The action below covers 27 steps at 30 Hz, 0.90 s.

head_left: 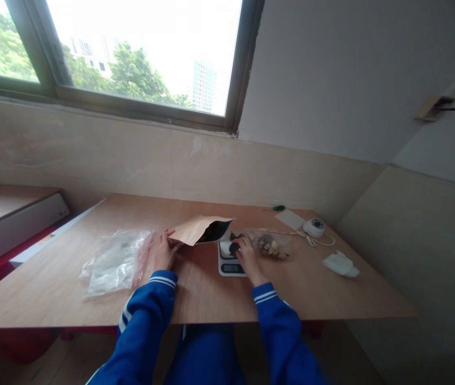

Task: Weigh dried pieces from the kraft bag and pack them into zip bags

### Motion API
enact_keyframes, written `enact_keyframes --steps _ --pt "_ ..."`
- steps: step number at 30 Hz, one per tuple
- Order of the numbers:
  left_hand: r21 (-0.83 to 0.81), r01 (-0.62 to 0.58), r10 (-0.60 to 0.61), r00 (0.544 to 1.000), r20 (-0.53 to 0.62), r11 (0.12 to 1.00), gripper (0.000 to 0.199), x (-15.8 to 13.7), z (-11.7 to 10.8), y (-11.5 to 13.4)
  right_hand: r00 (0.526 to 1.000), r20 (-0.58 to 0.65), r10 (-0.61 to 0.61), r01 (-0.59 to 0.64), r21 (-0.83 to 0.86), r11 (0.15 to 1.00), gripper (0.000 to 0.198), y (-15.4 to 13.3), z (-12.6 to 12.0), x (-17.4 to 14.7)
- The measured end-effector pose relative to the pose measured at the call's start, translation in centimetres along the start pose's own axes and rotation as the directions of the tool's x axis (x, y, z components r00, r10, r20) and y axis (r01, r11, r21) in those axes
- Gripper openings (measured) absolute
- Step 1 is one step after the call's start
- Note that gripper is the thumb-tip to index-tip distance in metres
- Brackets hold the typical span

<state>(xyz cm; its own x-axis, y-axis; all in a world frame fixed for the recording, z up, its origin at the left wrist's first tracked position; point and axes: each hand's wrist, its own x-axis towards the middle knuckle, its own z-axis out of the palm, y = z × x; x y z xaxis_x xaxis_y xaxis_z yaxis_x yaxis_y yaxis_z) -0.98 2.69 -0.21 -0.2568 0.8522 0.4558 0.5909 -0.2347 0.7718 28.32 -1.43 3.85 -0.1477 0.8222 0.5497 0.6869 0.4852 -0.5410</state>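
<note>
My left hand (165,251) grips the closed end of a brown kraft paper bag (190,230), fingers and thumb around its edge. The bag lies tilted, and its dark mouth gapes to the right beside a white kitchen scale (222,267). Over the scale's platform, my right hand (248,259) has its fingertips closed on a small dark, round piece (233,248). What that piece is cannot be made out. Another dark piece shows on the scale behind the fingers. Just right of this hand rests a clear zip bag (276,247) holding several pale and dark pieces.
Clear plastic bags (115,263) with red zip edges lie at left. On the right are a white dome camera (314,228) with its cable, a crumpled white tissue (341,264), a white card (290,219) and a green-handled screwdriver (279,207). A wall borders the wooden table (195,299) behind.
</note>
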Motion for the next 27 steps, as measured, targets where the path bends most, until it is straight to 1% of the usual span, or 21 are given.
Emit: enact_keyframes --steps 2,4,8,12,15,18,21,22,24,27 --pt "0.017 0.002 -0.002 1.0 0.0 1.0 0.04 0.0 0.0 0.0 0.996 0.089 -0.029 0.033 -0.047 0.998 0.046 0.0 -0.4 0.2" --pt "0.033 0.0 0.0 1.0 -0.004 0.999 0.041 0.0 0.0 -0.1 0.988 0.152 -0.04 0.05 -0.063 0.997 0.048 0.1 -1.1 0.3" --pt "0.035 0.008 -0.007 1.0 -0.008 0.999 0.043 0.0 0.0 0.0 0.969 0.242 -0.059 0.073 -0.05 0.996 0.049 0.4 -2.4 -0.3" --pt "0.024 0.011 -0.011 1.0 0.006 1.0 0.042 0.0 0.0 0.2 0.966 0.252 -0.06 0.072 -0.041 0.997 0.051 0.9 -2.2 -1.1" --pt "0.033 0.01 -0.011 1.0 0.01 0.999 0.042 0.0 -0.1 0.2 0.974 0.215 -0.066 0.079 -0.052 0.996 0.048 0.7 -1.7 -1.2" --pt "0.042 0.008 -0.008 1.0 0.014 0.999 0.043 0.0 0.0 0.1 0.988 0.135 -0.075 0.08 -0.032 0.996 0.043 -1.4 -2.3 -0.5" --pt "0.061 -0.003 0.002 1.0 0.017 0.998 0.043 0.0 0.0 0.0 0.995 0.026 -0.095 0.093 0.066 0.994 0.038 -5.3 -4.3 0.7" --pt "0.068 -0.006 0.005 1.0 0.016 0.998 0.043 0.0 0.0 0.0 0.994 0.008 -0.105 0.104 0.108 0.989 0.036 -6.5 -5.1 1.2" --pt "0.081 -0.014 0.013 1.0 0.011 0.997 0.043 0.0 0.0 0.0 0.991 0.025 -0.131 0.125 0.181 0.976 0.034 -8.6 -6.3 2.1" --pt "0.097 -0.02 0.019 1.0 0.007 0.995 0.044 0.0 0.0 -0.1 0.982 0.101 -0.157 0.132 0.224 0.966 0.037 -10.1 -6.9 3.6"
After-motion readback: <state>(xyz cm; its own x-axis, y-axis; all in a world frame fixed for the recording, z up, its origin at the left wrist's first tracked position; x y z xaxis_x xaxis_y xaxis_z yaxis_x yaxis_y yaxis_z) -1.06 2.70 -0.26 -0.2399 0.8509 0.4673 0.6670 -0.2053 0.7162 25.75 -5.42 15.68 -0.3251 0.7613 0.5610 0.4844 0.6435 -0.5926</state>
